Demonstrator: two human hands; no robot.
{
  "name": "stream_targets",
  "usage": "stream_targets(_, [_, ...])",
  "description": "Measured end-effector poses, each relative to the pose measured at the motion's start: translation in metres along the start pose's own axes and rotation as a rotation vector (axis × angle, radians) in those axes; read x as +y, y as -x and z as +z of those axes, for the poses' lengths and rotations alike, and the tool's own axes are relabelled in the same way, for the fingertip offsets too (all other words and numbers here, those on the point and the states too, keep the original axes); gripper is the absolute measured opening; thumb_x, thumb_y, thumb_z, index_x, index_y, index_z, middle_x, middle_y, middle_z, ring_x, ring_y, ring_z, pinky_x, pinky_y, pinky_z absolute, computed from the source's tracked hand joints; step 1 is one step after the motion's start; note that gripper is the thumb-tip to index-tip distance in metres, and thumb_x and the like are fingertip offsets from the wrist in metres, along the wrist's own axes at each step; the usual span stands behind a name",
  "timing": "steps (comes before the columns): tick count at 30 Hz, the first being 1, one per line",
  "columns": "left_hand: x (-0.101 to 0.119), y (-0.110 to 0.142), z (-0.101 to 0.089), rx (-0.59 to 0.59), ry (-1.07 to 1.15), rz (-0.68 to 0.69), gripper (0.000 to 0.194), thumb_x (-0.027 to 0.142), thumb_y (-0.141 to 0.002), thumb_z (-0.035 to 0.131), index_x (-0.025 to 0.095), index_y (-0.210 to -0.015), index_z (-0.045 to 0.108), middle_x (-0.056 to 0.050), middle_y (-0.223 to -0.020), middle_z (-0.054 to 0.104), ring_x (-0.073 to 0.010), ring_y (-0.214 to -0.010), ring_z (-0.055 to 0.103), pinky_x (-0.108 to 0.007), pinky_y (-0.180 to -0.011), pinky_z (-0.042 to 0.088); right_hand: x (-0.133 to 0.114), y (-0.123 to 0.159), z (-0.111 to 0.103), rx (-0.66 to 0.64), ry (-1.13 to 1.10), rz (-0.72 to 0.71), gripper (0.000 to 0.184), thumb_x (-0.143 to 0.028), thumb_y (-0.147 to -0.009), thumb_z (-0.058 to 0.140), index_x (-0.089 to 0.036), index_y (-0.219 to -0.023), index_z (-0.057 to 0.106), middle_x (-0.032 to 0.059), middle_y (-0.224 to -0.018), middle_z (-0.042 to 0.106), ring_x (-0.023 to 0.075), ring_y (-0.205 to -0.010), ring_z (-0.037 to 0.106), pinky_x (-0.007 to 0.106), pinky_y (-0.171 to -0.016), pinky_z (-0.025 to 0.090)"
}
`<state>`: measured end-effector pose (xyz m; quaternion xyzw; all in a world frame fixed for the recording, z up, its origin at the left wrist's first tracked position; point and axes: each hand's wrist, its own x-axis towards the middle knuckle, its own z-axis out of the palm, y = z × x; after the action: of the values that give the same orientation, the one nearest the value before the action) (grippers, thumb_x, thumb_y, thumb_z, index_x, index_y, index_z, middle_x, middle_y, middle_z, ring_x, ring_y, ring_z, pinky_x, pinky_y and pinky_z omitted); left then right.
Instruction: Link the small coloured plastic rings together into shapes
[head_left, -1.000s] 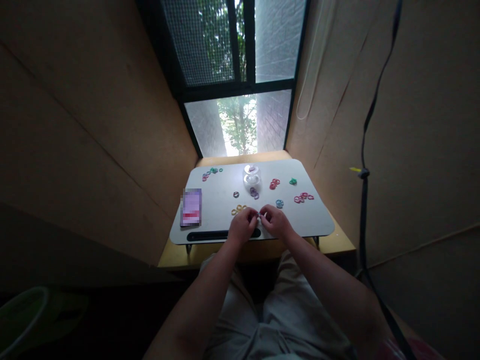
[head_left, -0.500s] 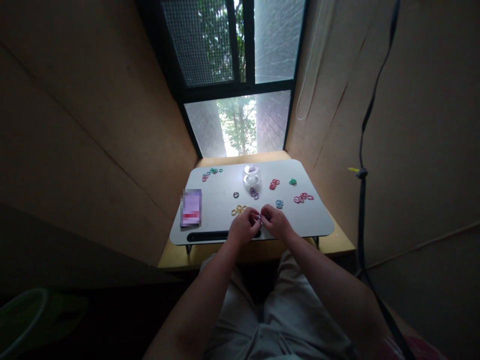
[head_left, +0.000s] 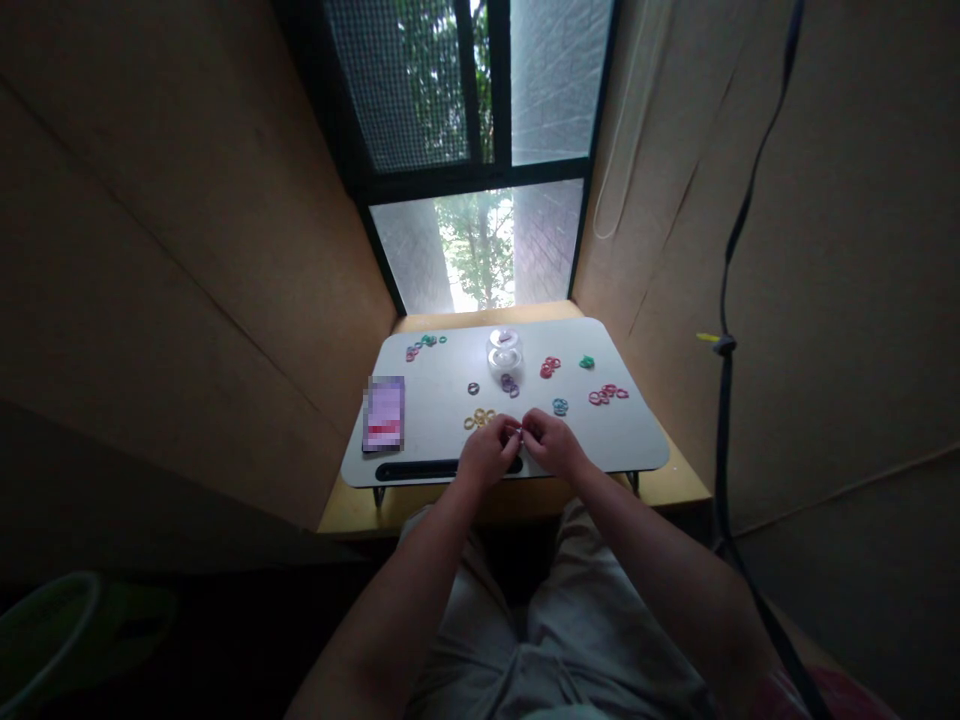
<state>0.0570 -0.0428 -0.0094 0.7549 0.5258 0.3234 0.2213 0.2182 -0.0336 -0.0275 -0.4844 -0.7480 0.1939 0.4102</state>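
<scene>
My left hand (head_left: 486, 455) and my right hand (head_left: 553, 443) meet fingertip to fingertip over the near edge of a small white lap table (head_left: 637, 445). Both are pinched closed on a tiny ring-like piece (head_left: 519, 432) between them, too small to name. Yellow rings (head_left: 478, 418) lie just beyond my left hand. Blue rings (head_left: 559, 406) lie just beyond my right hand. A clear round container (head_left: 504, 353) stands at the table's far middle, with purple rings (head_left: 510, 384) in front of it.
Red rings (head_left: 550, 367), pink rings (head_left: 607, 394), a green ring (head_left: 586, 362) and a mixed cluster (head_left: 421, 346) are scattered on the table. A purple card (head_left: 384, 413) lies at its left. Brown board walls close both sides; a black cable (head_left: 724, 400) hangs on the right.
My fingertips have drawn slightly closer together around the small piece; the hands otherwise stay in place.
</scene>
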Motion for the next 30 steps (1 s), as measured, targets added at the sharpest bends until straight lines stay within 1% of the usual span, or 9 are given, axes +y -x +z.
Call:
stream_targets(3, [-0.0017, -0.0008, 0.0011, 0.016, -0.016, 0.007, 0.012, 0.029, -0.085, 0.055, 0.024, -0.091, 0.063, 0.000, -0.078, 0.068, -0.0156, -0.072, 0.061, -0.026, -0.066, 0.043, -0.0017, 0.0007, -0.0012, 0.000, 0.016, 0.000, 0.003, -0.020, -0.077, 0.052, -0.021, -0.075, 0.052, -0.0036, -0.064, 0.053, 0.0118, -0.057, 0.047, 0.022, -0.056, 0.035])
stream_targets(6, [-0.0035, -0.0017, 0.0024, 0.029, -0.006, 0.003, 0.012, 0.029, -0.086, 0.055, 0.023, -0.092, 0.064, -0.001, -0.080, 0.068, -0.0159, -0.073, 0.060, -0.027, -0.067, 0.043, -0.0024, 0.0011, -0.0012, 0.009, 0.015, 0.000, 0.002, -0.019, -0.076, 0.052, -0.021, -0.077, 0.053, -0.0032, -0.064, 0.054, 0.0119, -0.057, 0.048, 0.022, -0.056, 0.035])
stream_targets(11, [-0.0055, -0.0023, 0.0038, 0.042, 0.025, -0.008, 0.014, 0.029, -0.087, 0.053, 0.022, -0.091, 0.065, -0.002, -0.082, 0.069, -0.0154, -0.073, 0.060, -0.026, -0.066, 0.043, -0.0013, 0.0014, 0.0001, 0.013, 0.005, 0.015, 0.011, -0.019, -0.074, 0.055, -0.021, -0.085, 0.055, -0.0030, -0.066, 0.057, 0.0119, -0.056, 0.049, 0.022, -0.055, 0.036])
stream_targets(15, [-0.0059, -0.0024, 0.0040, 0.045, 0.024, -0.010, 0.015, 0.031, -0.088, 0.052, 0.022, -0.091, 0.065, -0.002, -0.082, 0.069, -0.0153, -0.073, 0.060, -0.026, -0.066, 0.042, -0.0005, 0.0009, 0.0004, 0.010, 0.007, 0.003, 0.015, -0.019, -0.074, 0.055, -0.021, -0.088, 0.056, -0.0027, -0.068, 0.058, 0.0120, -0.057, 0.051, 0.022, -0.057, 0.038])
stream_targets(18, [-0.0057, -0.0022, 0.0039, 0.050, 0.012, -0.008, 0.017, 0.032, -0.089, 0.052, 0.022, -0.091, 0.065, -0.002, -0.083, 0.069, -0.0157, -0.074, 0.061, -0.026, -0.067, 0.043, 0.0003, 0.0003, 0.0006, 0.006, 0.017, -0.006, 0.012, -0.019, -0.075, 0.055, -0.021, -0.087, 0.057, -0.0023, -0.069, 0.059, 0.0121, -0.058, 0.051, 0.022, -0.059, 0.039])
stream_targets(22, [-0.0056, -0.0021, 0.0035, 0.052, 0.002, -0.003, 0.018, 0.033, -0.089, 0.051, 0.022, -0.090, 0.065, -0.002, -0.082, 0.069, -0.0160, -0.075, 0.061, -0.026, -0.067, 0.042, 0.0021, -0.0005, 0.0018, 0.002, 0.049, 0.006, 0.004, -0.020, -0.079, 0.053, -0.021, -0.079, 0.056, -0.0018, -0.067, 0.057, 0.0127, -0.060, 0.051, 0.023, -0.059, 0.038])
stream_targets(30, [-0.0063, -0.0024, 0.0042, 0.048, -0.017, -0.011, 0.020, 0.032, -0.091, 0.048, 0.023, -0.091, 0.066, -0.003, -0.085, 0.071, -0.0170, -0.079, 0.062, -0.027, -0.070, 0.044, -0.0018, -0.0002, 0.0008, 0.010, 0.054, 0.018, 0.006, -0.021, -0.080, 0.051, -0.021, -0.075, 0.055, -0.0012, -0.065, 0.057, 0.0130, -0.059, 0.050, 0.023, -0.057, 0.037])
